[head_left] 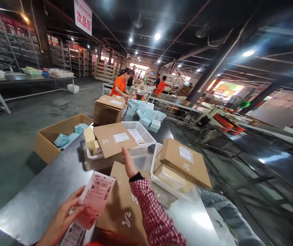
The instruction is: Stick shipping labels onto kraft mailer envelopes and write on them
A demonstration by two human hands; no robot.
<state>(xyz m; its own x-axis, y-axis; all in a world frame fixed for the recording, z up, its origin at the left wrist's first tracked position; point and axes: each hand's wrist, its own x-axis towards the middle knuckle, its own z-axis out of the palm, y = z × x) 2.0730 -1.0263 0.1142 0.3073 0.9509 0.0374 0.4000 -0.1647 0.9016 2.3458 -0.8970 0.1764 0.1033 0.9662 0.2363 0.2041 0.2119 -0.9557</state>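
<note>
Low on the left, my left hand [68,213] grips a bundle of printed shipping labels [97,196], thumb over the front and fingers behind. The top one is tinted pink and carries a barcode. Below it another printed label [73,234] shows. My right hand [129,163] reaches forward, seen edge-on, fingers stretched out and nothing visible in them. Its fingertips are at the near edge of a flat cardboard piece [110,131] with a white label, lying across a white basket [141,128]; whether they touch is unclear. Beneath my right arm lies another flat cardboard piece [121,201].
To the right, a white basket [153,164] holds cream boxes and labelled flat cardboard [184,153]. Behind stand a cardboard stack [108,112] and light-blue boxes [146,112]. An open carton [44,147] sits left of the metal table [46,191]. People in orange work farther back.
</note>
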